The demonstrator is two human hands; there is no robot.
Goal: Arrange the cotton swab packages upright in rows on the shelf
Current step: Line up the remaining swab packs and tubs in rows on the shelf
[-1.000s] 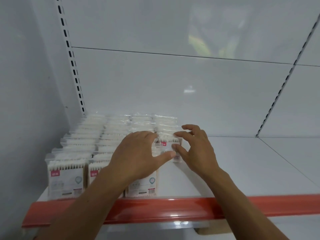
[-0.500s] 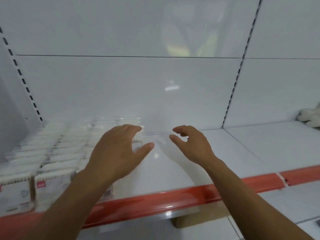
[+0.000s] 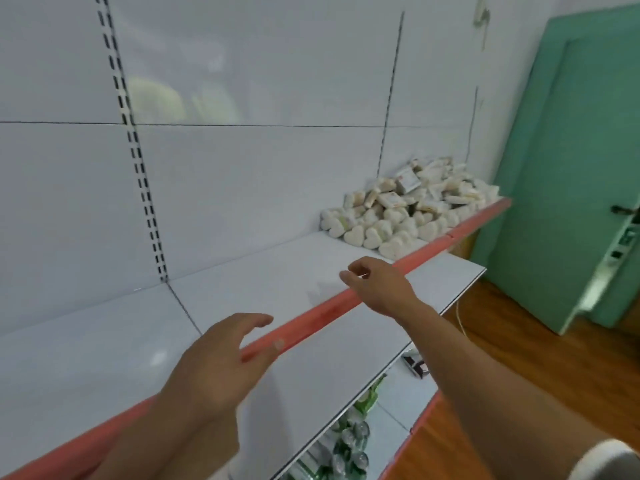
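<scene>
At the far left a slotted upright (image 3: 138,161) runs down the white back panel to the shelf (image 3: 86,358), whose white surface stretches away to the right. The left hand (image 3: 221,368) hangs over the shelf's front edge with its fingers spread and relaxed, grasping nothing; its thumb lies across the red edge strip (image 3: 311,315), though whether it touches the strip cannot be told. Further right along that strip, the right hand (image 3: 381,289) hovers above the shelf with loosely curled fingers, thumb and forefinger close together but empty between them, so it too is released. Well apart from both hands, at the far right end of the shelf, lies a loose pile of packages (image 3: 408,209), heaped against the back panel: white heart-shaped packs at the front and flat rectangular ones on top, too blurred to read. Below the red strip a lower shelf (image 3: 329,368) juts forward, with green-and-white goods (image 3: 346,441) beneath it. Beyond the shelving stands a green door (image 3: 568,168) above a wooden floor (image 3: 519,375)
</scene>
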